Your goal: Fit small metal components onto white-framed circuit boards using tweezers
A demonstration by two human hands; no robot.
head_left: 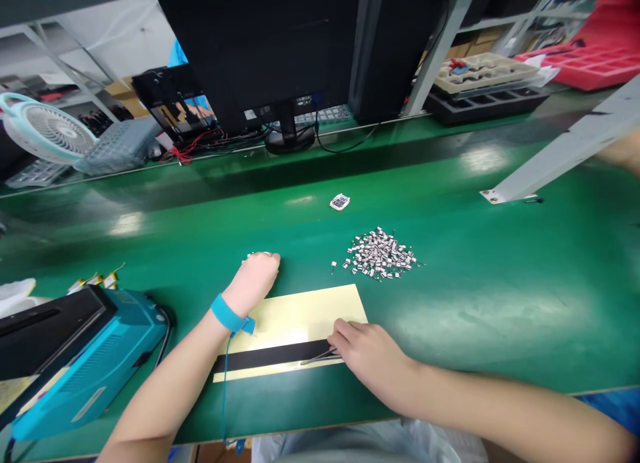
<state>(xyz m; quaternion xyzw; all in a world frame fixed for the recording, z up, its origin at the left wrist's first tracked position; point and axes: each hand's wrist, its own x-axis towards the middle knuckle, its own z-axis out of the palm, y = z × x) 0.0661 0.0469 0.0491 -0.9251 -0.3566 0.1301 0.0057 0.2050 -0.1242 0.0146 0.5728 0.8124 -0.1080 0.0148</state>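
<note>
My right hand (pixel 363 356) pinches a pair of thin metal tweezers (pixel 316 359), their tips low over the near edge of a pale yellow sheet (pixel 300 314). A black strip (pixel 270 358) runs along that sheet. My left hand (pixel 256 280), with a blue wrist strap (pixel 227 314), is curled closed beyond the sheet's far left corner. Small whitish bits show just past its knuckles; whether its fingers hold any is hidden. To the right of that hand lies a loose heap of tiny white-and-black parts (pixel 380 254), with a few strays beside it.
A small white piece (pixel 340 202) lies behind the heap. At left stands a teal and black machine (pixel 100 356), with yellow-wrapped parts (pixel 97 281) behind it. A monitor (pixel 265 50) and a fan (pixel 57 130) line the back. A white metal post (pixel 560 150) rises at right.
</note>
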